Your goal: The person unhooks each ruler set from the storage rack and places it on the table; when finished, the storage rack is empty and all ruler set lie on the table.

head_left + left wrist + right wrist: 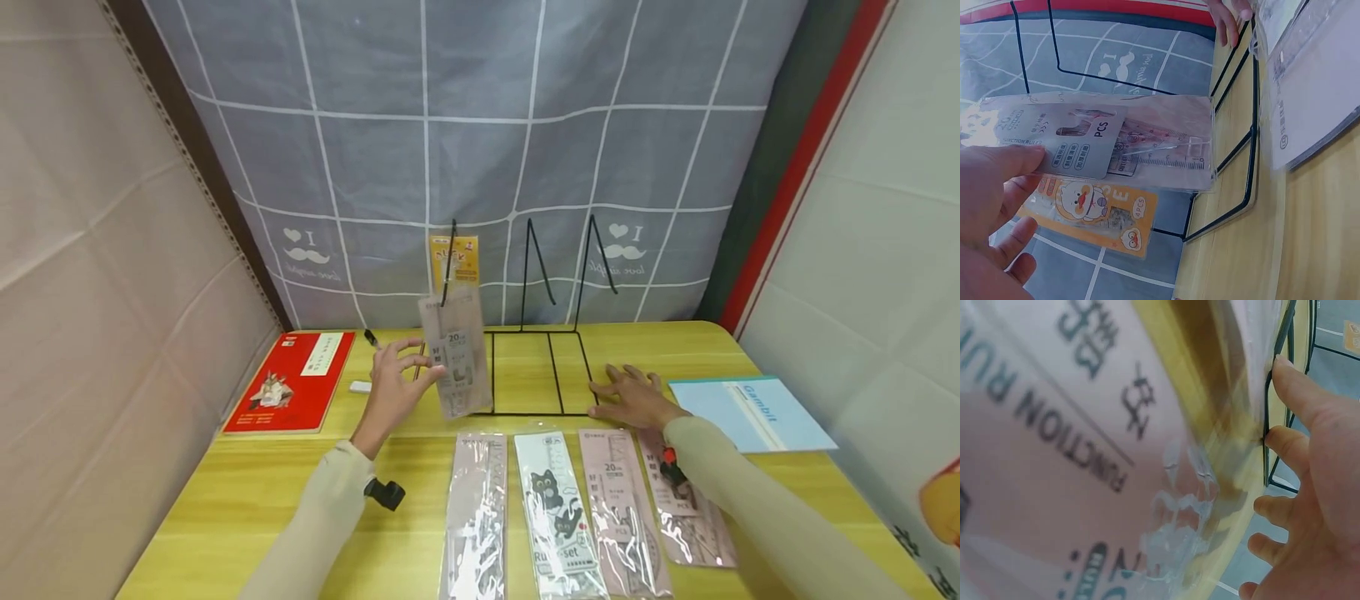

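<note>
Head view: left hand pinching a pink ruler pack marked "20" upright beside the wire rack, right hand flat on the table, fingers straight, blue "Gambit" book nearby; left wrist view: pack reads "PCS", held in the fingers; right wrist view: fingertips at the rack's wire, pack label "FUNCTION RU…".

Yellow wooden table, red book, wire rack, blue booklet, four ruler packs

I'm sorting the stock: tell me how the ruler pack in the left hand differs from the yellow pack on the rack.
The held ruler pack is pinkish-grey and tilted in the left hand; the yellow pack is shorter, orange-yellow with a duck cartoon, hanging on the wire rack. Both are clear-fronted stationery packets.
</note>
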{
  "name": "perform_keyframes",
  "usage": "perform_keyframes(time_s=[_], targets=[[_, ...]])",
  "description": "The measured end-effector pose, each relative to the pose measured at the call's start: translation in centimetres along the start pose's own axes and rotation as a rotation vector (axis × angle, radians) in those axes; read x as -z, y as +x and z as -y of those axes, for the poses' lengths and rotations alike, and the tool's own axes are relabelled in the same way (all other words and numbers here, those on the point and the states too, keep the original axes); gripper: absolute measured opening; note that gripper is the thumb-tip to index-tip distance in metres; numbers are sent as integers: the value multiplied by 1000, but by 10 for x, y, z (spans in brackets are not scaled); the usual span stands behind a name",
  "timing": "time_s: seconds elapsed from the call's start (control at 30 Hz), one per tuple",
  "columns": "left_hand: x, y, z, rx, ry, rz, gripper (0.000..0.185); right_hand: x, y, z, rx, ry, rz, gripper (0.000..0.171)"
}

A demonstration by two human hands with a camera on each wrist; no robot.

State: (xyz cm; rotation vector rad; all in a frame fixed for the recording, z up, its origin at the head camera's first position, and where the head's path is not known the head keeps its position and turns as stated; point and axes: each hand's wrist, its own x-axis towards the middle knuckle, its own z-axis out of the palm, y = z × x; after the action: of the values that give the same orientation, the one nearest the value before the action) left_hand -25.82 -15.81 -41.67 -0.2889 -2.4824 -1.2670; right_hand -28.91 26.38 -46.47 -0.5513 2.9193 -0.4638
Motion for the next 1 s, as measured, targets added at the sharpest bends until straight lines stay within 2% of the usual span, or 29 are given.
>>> perform_keyframes(time_s=[0.27, 0.7, 1.0], targets=[[5, -18, -6, 18, -44, 24, 28, -2, -1, 0, 1, 3, -10, 68], [16, -42, -14, 32, -23, 58, 25, -4, -1, -2, 13, 5, -16, 69], [33, -61, -23, 151, -44, 169, 22, -4, -1, -3, 3, 32, -7, 68]])
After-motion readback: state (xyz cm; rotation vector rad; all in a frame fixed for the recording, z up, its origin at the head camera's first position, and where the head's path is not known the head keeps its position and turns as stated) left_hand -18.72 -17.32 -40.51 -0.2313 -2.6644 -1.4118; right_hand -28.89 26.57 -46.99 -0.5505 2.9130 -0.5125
